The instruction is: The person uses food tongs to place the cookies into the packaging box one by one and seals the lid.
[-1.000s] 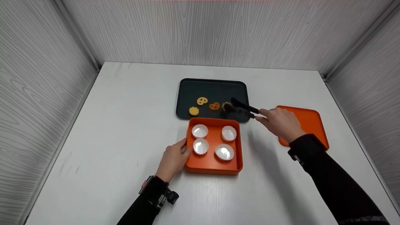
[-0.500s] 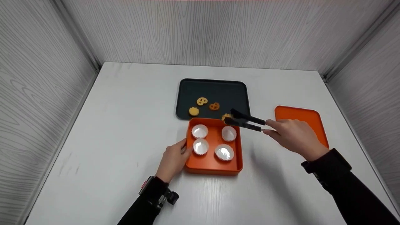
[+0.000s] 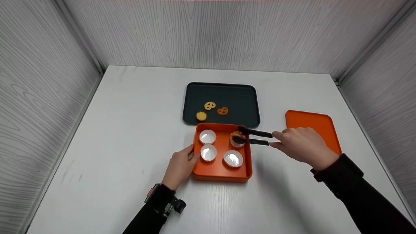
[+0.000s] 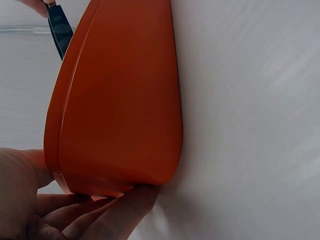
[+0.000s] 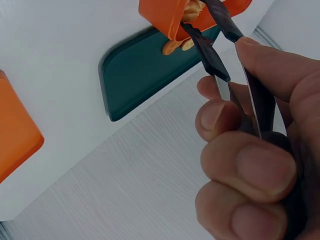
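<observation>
My right hand grips black tongs, with the thumb and fingers pressing their two arms. The tong tips reach over the right wall of an orange box, to the far-right white paper cup. A yellowish biscuit shows at that cup, partly hidden by the tips; the right wrist view shows the biscuit beside the tips. My left hand holds the box's left wall; in the left wrist view its fingers curl against the orange side. Other paper cups stand in the box.
Behind the box lies a dark green tray with a pale pretzel, a brown pretzel and a round yellow biscuit. An orange lid or tray lies at right, under my right hand. Wood-patterned walls enclose the table.
My right hand has drawn the tongs with the biscuit off the green tray, toward me, to the far-right paper cup. My left hand stays on the box.
</observation>
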The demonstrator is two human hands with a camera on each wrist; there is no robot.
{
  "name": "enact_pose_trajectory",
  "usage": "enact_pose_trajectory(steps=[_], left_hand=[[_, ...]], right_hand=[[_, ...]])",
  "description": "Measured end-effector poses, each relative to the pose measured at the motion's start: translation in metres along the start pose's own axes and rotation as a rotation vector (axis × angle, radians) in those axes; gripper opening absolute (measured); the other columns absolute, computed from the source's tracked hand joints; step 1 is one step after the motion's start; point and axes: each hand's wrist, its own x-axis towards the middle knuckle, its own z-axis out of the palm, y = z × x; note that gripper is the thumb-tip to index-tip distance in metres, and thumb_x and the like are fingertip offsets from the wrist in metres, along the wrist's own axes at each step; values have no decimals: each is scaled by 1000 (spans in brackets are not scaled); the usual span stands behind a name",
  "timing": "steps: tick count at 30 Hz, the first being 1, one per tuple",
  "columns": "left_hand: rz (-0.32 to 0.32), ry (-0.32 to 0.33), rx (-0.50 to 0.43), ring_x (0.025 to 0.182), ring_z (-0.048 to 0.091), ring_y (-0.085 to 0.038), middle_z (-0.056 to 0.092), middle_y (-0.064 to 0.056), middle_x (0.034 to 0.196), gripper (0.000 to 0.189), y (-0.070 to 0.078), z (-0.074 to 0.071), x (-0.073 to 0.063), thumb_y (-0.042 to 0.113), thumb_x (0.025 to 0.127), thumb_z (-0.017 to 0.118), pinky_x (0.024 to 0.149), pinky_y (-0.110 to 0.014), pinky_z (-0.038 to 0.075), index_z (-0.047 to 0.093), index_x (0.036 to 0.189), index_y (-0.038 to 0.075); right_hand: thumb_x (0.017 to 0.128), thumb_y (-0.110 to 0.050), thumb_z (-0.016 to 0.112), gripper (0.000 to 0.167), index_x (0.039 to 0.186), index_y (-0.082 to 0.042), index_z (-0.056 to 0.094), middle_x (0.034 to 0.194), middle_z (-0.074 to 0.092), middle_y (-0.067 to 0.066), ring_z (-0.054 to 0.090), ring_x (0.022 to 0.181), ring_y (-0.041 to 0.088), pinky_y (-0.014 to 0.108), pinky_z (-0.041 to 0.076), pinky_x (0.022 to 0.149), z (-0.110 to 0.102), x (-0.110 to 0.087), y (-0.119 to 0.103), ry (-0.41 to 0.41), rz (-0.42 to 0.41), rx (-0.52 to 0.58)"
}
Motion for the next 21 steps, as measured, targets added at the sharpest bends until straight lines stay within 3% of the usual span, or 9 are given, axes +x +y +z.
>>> enact_pose_trajectory(steps=[8, 21], left_hand=[[-11, -10, -2, 135, 56, -27, 59, -16, 144, 54, 0, -1, 0, 25, 102, 64, 111, -44, 46, 52, 149, 1], [13, 20, 17, 132, 58, -29, 62, -16, 140, 51, -2, 0, -1, 24, 101, 64, 111, -46, 47, 56, 146, 2]], right_hand=[[88, -27, 81, 26, 81, -7, 65, 57, 50, 2, 38, 44, 17, 28, 33, 39, -6, 11, -12, -65, 6, -97], [87, -27, 82, 28, 79, -8, 63, 56, 49, 1, 38, 44, 18, 29, 33, 38, -11, 10, -10, -61, 28, -79]])
